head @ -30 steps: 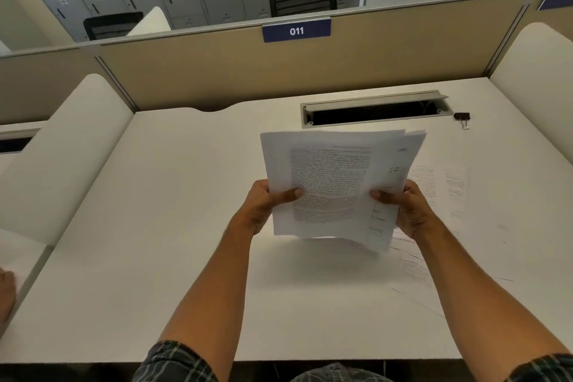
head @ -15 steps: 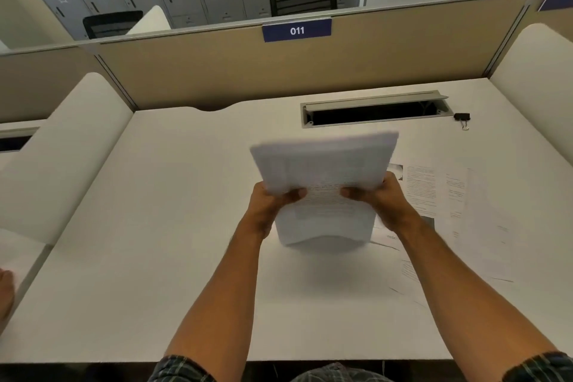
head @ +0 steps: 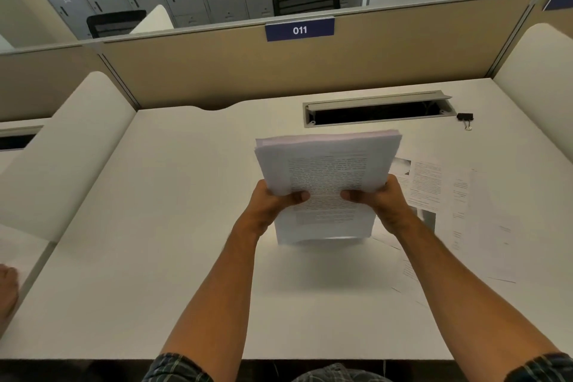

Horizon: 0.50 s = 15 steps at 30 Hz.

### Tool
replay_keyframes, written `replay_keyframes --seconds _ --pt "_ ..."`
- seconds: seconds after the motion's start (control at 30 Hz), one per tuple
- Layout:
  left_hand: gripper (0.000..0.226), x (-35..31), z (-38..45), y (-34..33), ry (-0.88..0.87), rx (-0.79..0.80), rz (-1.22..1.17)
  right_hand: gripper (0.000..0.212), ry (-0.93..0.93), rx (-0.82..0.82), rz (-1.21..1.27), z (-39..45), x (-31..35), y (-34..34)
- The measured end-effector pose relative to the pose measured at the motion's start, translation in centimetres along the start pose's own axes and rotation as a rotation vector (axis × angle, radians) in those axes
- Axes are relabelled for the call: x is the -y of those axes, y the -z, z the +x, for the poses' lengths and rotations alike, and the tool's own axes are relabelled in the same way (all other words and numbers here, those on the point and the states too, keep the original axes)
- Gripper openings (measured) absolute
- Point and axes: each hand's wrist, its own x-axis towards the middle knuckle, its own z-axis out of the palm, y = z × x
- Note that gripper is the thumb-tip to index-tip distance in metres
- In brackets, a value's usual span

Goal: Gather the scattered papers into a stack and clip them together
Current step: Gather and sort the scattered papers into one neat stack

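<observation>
Papers (head: 328,183) feel light and floppy, upright on worktop (head: 186,257); left grip (head: 273,205) and right grip (head: 381,201) clamp both side edges; clip (head: 465,117) at two o'clock.

Both arms extended forward; left hand (head: 273,205) and right hand (head: 379,200) curled, thumbs forward, fingers apparently hidden behind.

Paper stack (head: 328,183) stands on edge at the centre of the desk (head: 173,226), between left hand (head: 273,203) and right hand (head: 383,201). Loose sheets (head: 449,195) lie to its right; binder clip (head: 465,118) lies behind them, right of the cable tray (head: 376,108).
</observation>
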Motion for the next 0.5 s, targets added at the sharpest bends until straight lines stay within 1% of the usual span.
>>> replay_keyframes --seconds 0.13,0.3,0.37,0.5 --pt "0.055 0.6 -0.5 0.1 -0.032 0.031 -0.002 0.052 -0.007 0.022 0.013 -0.7 -1.2 0.3" --pt "0.059 1.9 -0.5 -0.2 0.009 0.013 -0.003 0.052 -0.076 -0.059 -0.016 -0.5 -1.7 0.3" --pt "0.056 1.8 -0.2 -0.3 0.035 0.010 0.010 0.050 -0.090 -0.082 -0.019 -0.4 -1.7 -0.2" --pt "0.042 2.1 -0.1 -0.1 0.101 0.005 0.016 0.041 -0.145 -0.144 -0.031 -0.7 -2.3 -1.0"
